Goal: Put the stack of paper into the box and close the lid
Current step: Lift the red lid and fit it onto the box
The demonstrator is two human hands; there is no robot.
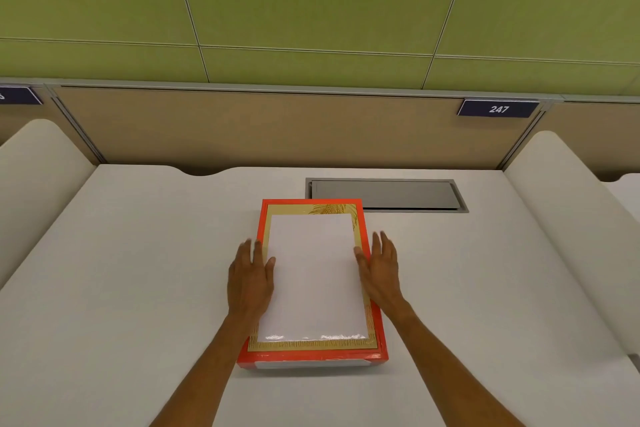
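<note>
Two hands, both spread flat and holding nothing. My left hand (250, 276) has its fingers loosely apart, palm down, thumb tip resting on the left edge of the stack of paper (313, 276); the other fingers reach over the box's left rim. Can't tell if the palm presses the rim or just floats over it.

Between my hands: the paper sits on the orange box (313, 355), w/ a tan patterned border showing all round it, widest at the far end, thin at the sides. Can't tell whether the sheets lie inside the box or on top of a closed lid. Near edge of the stack shows shiny glints. Box front wall faces me, orange w/ a pale label strip.

My right hand (381, 267) mirrors the left: fingers extended and slightly splayed, thumb touching the right edge of the paper, hand lying over the box's right rim. No curl, no pinch on either side.

Room: white desk (121, 288) is bare well out to the left of my left hand and likewise right of my right hand, up to the cream side dividers. Beyond my fingertips, just past the box's far right corner, a grey cable hatch (384, 194) sits flush in the desk. Further back, a tan panel w/ a "247" plate (498, 109).
</note>
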